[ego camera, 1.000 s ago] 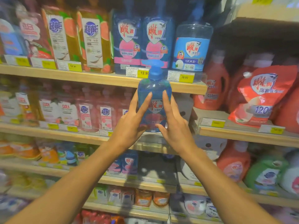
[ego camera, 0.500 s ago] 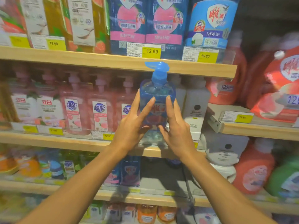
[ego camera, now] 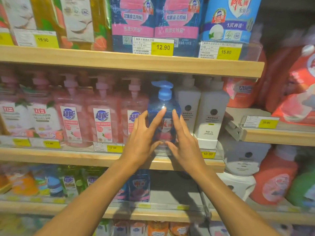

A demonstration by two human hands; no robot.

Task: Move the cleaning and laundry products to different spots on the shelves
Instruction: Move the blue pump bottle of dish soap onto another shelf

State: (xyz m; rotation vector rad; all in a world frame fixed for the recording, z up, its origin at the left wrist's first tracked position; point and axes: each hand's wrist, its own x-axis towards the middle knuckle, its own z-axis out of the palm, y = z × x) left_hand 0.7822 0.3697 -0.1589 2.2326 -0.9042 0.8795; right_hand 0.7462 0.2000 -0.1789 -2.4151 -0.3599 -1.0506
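A clear blue pump bottle (ego camera: 164, 106) with a blue pump head stands upright on the middle wooden shelf (ego camera: 85, 157), between the pink pump bottles (ego camera: 104, 114) and the white pump bottles (ego camera: 211, 114). My left hand (ego camera: 144, 138) clasps its left side and my right hand (ego camera: 182, 142) its right side, fingers spread over the label. The bottle's base is hidden behind my hands and the clear shelf rail.
The upper shelf (ego camera: 129, 63) carries dark blue refill pouches (ego camera: 153, 23) and price tags. Red detergent bags and jugs (ego camera: 293, 92) fill the right-hand shelves. Lower shelves hold blue pouches (ego camera: 139, 186), orange and green bottles.
The blue bottle has come down from in front of the upper shelf and gone into the middle shelf row. The view has moved closer and lower. Both hands remain on the bottle.
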